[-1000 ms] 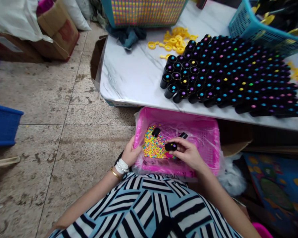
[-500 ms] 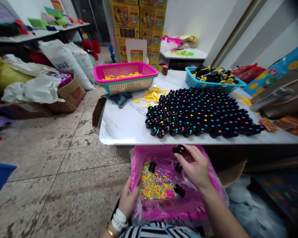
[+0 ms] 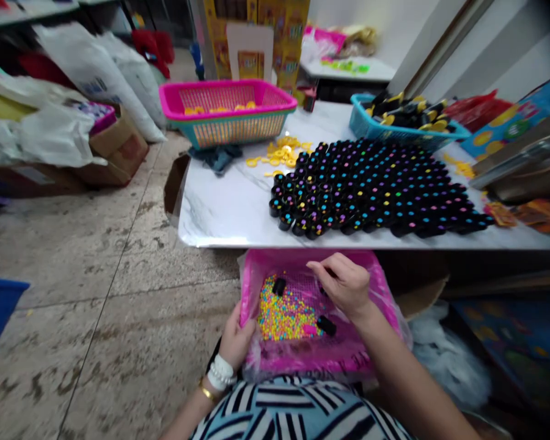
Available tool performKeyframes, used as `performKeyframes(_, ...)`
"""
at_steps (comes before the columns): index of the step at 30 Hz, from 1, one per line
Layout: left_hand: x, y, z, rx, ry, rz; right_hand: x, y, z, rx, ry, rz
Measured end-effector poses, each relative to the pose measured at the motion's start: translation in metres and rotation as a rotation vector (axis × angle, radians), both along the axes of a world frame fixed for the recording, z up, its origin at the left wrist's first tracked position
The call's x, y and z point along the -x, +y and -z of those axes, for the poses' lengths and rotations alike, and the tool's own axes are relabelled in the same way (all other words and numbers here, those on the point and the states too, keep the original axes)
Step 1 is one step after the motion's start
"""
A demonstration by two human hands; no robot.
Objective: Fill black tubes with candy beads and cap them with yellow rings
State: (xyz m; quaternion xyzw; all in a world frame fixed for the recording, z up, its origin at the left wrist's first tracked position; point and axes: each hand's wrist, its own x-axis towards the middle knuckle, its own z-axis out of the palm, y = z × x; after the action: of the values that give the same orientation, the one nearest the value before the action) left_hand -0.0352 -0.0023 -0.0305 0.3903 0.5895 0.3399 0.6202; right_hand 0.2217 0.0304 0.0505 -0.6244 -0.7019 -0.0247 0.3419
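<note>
My left hand [image 3: 236, 336] is closed on the left rim of a pink basket [image 3: 371, 360] lined with clear plastic. Small coloured beads [image 3: 284, 315] lie inside it, along with a black cylinder [image 3: 279, 286] and another black cylinder [image 3: 326, 325]. Above the basket's right half, my right hand [image 3: 343, 284] holds nothing visible; its fingers are loosely curled and the thumb sticks out to the left. Partly behind this hand, a further dark piece shows in the basket. Just beyond stand many upright black cylinders [image 3: 371, 189] in packed rows, with coloured beads showing at their tops.
A marble-patterned table [image 3: 224, 214] carries yellow ring-ended pieces [image 3: 284, 151], a pink basket stacked on a teal one [image 3: 229, 98], and a blue basket [image 3: 362, 119] of black-and-yellow pieces. Cartons [image 3: 119, 146] and white sacks [image 3: 96, 79] stand on the floor at left.
The black cylinder that was in my right hand is out of it, and one more stands at the front of the rows. The view has tilted downward. My left hand still grips the basket.
</note>
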Motion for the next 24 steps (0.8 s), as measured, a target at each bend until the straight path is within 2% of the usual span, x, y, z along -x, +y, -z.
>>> performKeyframes(3, -0.001, -0.002, 0.003, -0.034, 0.026, 0.059, 0.003, -0.029, 0.017, 0.166, -0.056, -0.100)
performKeyframes(5, -0.002, -0.003, 0.005, -0.062, 0.060, 0.103, 0.010, -0.035, 0.030, 0.288, -0.159, -0.208)
performKeyframes(9, -0.004, -0.004, 0.006, -0.118, 0.078, 0.120, 0.028, -0.019, 0.055, 0.499, -0.420, -0.435)
performKeyframes(12, -0.004, -0.004, 0.005, -0.149, 0.078, 0.122, 0.041, -0.007, 0.065, 0.583, -0.535, -0.462)
performKeyframes(15, -0.002, -0.005, 0.006, -0.160, 0.086, 0.140, 0.053, -0.015, 0.070, 0.617, -0.566, -0.528)
performKeyframes(18, 0.000, -0.005, 0.009, -0.170, 0.091, 0.142, 0.061, -0.031, 0.072, 0.662, -0.441, -0.646)
performKeyframes(20, 0.000, -0.004, 0.011, -0.167, 0.083, 0.150, 0.059, -0.038, 0.071, 0.681, -0.216, -0.683)
performKeyframes(22, 0.001, -0.003, 0.012, -0.156, 0.058, 0.157, 0.050, -0.041, 0.066, 0.679, 0.087, -0.647)
performKeyframes(24, 0.000, -0.002, 0.013, -0.141, 0.015, 0.149, 0.039, -0.043, 0.060, 0.677, 0.356, -0.536)
